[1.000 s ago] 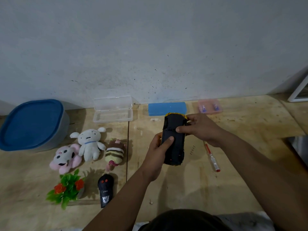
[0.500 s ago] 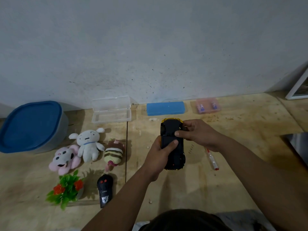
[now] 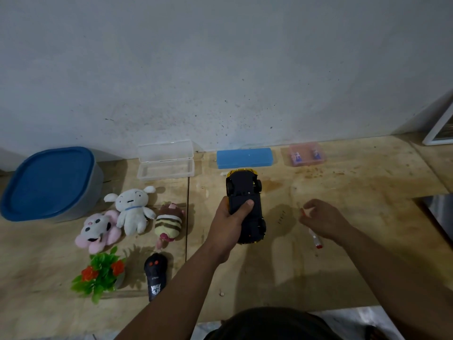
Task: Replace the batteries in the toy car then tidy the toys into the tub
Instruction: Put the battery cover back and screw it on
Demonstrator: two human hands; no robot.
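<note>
While your left hand (image 3: 231, 218) grips the black-bottomed yellow plastic toy car (image 3: 246, 204) as it did half a second ago, your right hand (image 3: 318, 217) has left it. Earlier both hands held the car between them; now only the left one does, its thumb pressed across the dark underside and its fingers wrapped round the far flank. The car is upside down, wheels up, its yellow nose pointing toward the wall, raised over the pale plywood tabletop (image 3: 355, 187).

Your right hand has dropped to the right, well apart from the car, and sits over the clear-handled screwdriver with a red end (image 3: 315, 238). Its fingers are loosely curled with thumb and forefinger drawn close together; you cannot tell whether they pinch the tool's tip or merely hover at it, since motion blur smears that spot.

Everything else lies where it lay. The grey tub with a blue lid (image 3: 49, 182) sits at far left, lid on. Beside it stand the white plush dog (image 3: 133, 209), the pink plush animal (image 3: 96, 229), the striped brown plush (image 3: 170, 220), the green plastic plant with red flowers (image 3: 100, 273) and the black remote control (image 3: 154, 276). Along the wall rest the open clear plastic case (image 3: 165, 159), the blue rectangular box (image 3: 244, 157) and the small pink case (image 3: 306, 154).
</note>
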